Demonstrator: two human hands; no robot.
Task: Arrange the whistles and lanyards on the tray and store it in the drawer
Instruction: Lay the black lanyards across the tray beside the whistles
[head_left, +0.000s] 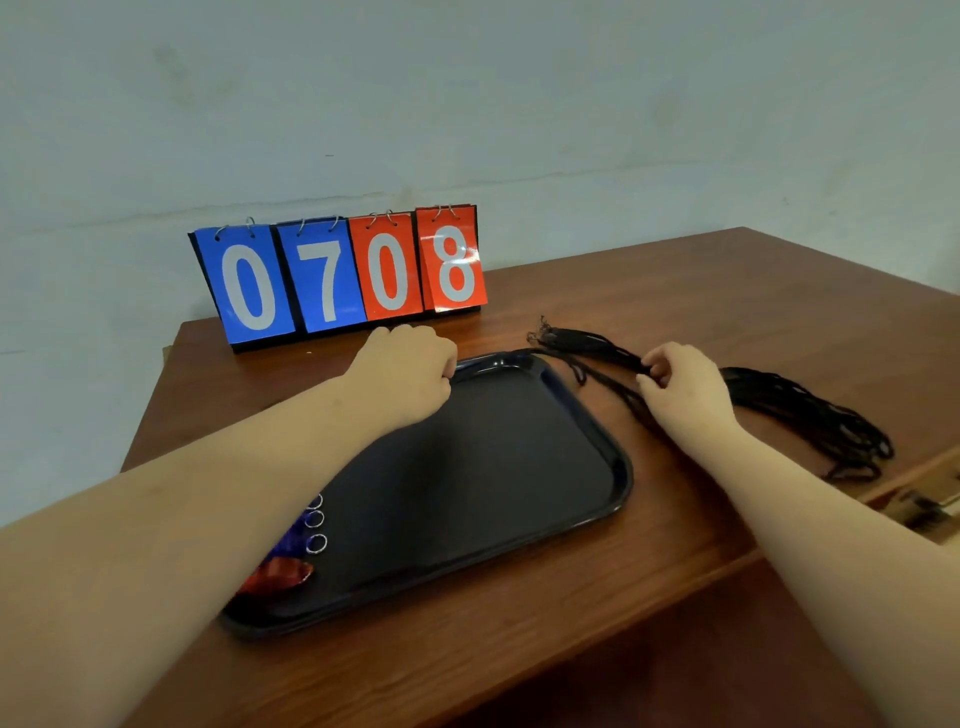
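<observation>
A black tray (467, 467) lies in the middle of the wooden table. At its near left corner sit a blue and a red whistle (283, 569) with silver rings, partly hidden under my left forearm. My left hand (408, 366) is closed at the tray's far rim; what its fingers hold is hidden. A bundle of black lanyards (810, 410) lies on the table right of the tray, its knotted ends reaching past the tray's far right corner. My right hand (680, 384) pinches the bundle near the middle.
A flip scoreboard (340, 275) reading 0708 stands at the table's far edge against the wall. The wooden table (675, 571) drops off at left and front. At the right, a drawer (930, 499) stands partly open.
</observation>
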